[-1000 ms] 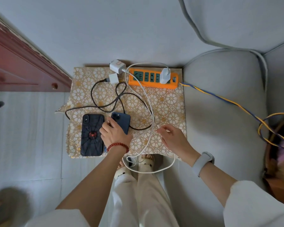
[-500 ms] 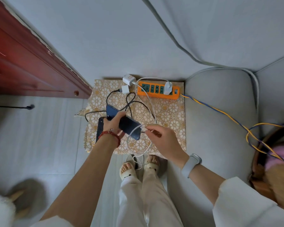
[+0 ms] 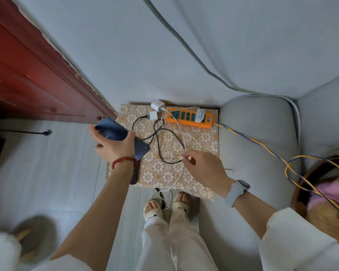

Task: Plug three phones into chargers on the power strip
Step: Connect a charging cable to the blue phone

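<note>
My left hand (image 3: 114, 146) grips a dark blue phone (image 3: 114, 131), lifted above the left edge of the small patterned table (image 3: 200, 145). My right hand (image 3: 205, 167) pinches the plug end of the white cable (image 3: 181, 142) over the table's middle. That cable runs back to a white charger (image 3: 200, 115) plugged into the orange power strip (image 3: 189, 119) at the table's far edge. Two more white chargers (image 3: 157, 105) lie loose left of the strip, one with a black cable (image 3: 164, 145) looping across the table. A second dark phone (image 3: 135, 174) is mostly hidden under my left forearm.
A dark red wooden door (image 3: 37, 75) stands to the left. A grey sofa (image 3: 262, 133) borders the table on the right, with a yellow-blue cord (image 3: 262, 147) trailing over it toward a basket (image 3: 321, 192). My sandalled feet (image 3: 164, 206) stand just before the table.
My left hand picked the blue phone off the table and swung it up and to the left. My right hand took the white cable's end and now holds it apart from the phone.
</note>
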A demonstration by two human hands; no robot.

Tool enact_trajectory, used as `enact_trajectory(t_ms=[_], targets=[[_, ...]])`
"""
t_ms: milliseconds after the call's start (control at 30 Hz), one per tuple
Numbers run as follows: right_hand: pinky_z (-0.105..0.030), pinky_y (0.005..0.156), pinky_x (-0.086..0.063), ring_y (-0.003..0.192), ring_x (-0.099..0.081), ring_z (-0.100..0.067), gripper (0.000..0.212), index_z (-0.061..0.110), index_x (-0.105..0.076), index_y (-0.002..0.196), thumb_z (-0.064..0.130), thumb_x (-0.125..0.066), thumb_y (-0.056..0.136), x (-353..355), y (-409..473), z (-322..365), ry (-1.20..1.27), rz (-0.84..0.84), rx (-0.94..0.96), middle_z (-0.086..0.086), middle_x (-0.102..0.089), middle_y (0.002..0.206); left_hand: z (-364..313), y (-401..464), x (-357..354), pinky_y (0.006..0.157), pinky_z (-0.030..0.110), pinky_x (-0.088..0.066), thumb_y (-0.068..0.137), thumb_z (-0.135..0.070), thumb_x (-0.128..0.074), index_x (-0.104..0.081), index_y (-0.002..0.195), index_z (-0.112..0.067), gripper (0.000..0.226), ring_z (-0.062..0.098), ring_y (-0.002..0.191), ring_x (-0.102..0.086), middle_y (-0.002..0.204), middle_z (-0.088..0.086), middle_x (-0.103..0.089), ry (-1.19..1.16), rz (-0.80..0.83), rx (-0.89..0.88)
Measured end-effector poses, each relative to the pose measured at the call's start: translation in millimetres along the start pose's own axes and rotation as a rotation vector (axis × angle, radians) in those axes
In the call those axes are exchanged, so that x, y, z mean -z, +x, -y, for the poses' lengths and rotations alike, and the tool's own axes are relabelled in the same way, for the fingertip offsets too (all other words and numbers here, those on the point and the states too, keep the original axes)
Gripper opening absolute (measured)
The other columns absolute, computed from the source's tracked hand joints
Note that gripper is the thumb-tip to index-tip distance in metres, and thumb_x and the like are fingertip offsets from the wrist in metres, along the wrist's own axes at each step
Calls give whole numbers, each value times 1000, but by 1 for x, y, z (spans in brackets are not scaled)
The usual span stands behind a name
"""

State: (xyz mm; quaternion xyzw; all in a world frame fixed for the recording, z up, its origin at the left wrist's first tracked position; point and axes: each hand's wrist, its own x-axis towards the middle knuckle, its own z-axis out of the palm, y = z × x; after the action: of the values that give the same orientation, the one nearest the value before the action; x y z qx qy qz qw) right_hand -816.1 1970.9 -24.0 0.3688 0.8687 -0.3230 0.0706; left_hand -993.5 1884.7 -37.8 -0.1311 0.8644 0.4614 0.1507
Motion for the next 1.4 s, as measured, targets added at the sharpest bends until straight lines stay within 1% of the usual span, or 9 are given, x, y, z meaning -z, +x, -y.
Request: enact_trajectory(t_ms=[133,200,367,500,700,833,967,1100,1400], targets=[[-31,54,-47,60,-60,-21,21,13,-68,101,26,-55,89,-7,3,16,285,-122,26,-5,-70,75,-5,-3,-2,79,35,-52,72,-18,-72,-36,129,-14,68,27,107,-55,126,13,-48,-373,229,286],[-29,54,-47,57,-58,-17,20,12,-69,101,23,-58,88,-8,2,21,345,-179,27,-3,-68,72,-1,-7,-5,80,41,-55,68,-23,-73,-40,121,-19,62,27,102,-58,118,11,-51,-432,341,472],[-12,47,-35,45,-47,0,22,11,-69,105,20,-58,87,-8,-2,21,390,-217,43,14,-59,62,2,-14,-3,65,34,-54,29,-35,-79,-45,122,-24,99,26,96,-62,116,10,-57,-492,449,722],[-16,53,-43,56,-51,1,25,10,-67,108,19,-58,87,-8,-4,18,389,-230,45,-6,-74,86,6,-14,-3,64,34,-54,24,-38,-78,-43,122,-23,105,26,95,-62,117,9,-56,-482,430,734],[-17,50,-40,52,-51,-4,24,10,-68,106,19,-59,86,-10,-5,18,354,-233,43,-7,-75,83,4,-16,0,68,37,-55,27,-36,-78,-41,122,-23,103,28,98,-61,119,11,-55,-444,445,718],[-17,50,-40,56,-56,-11,21,12,-70,103,20,-60,86,-11,-6,17,288,-256,83,-6,-75,79,5,-15,-1,75,40,-54,57,-31,-76,-41,123,-24,75,29,101,-58,121,13,-52,-412,443,672],[-22,55,-42,59,-63,-22,20,13,-71,99,23,-59,87,-12,-6,15,191,-237,74,-6,-74,72,6,-14,-4,82,43,-54,66,-27,-74,-38,124,-24,69,30,103,-56,121,13,-48,-373,447,636],[-30,57,-46,68,-64,-27,23,13,-70,97,28,-53,90,-11,-6,13,73,-154,100,-7,-73,76,5,-15,-5,61,30,-52,72,-24,-71,-32,130,-21,70,25,94,-55,108,9,-47,-238,460,521],[-26,57,-34,66,-56,-21,25,10,-63,97,28,-46,94,-15,-5,11,1,-65,51,-7,-70,81,12,-16,-7,56,29,-50,73,-26,-72,-28,133,-19,76,16,73,-53,108,9,-48,-143,502,465]])
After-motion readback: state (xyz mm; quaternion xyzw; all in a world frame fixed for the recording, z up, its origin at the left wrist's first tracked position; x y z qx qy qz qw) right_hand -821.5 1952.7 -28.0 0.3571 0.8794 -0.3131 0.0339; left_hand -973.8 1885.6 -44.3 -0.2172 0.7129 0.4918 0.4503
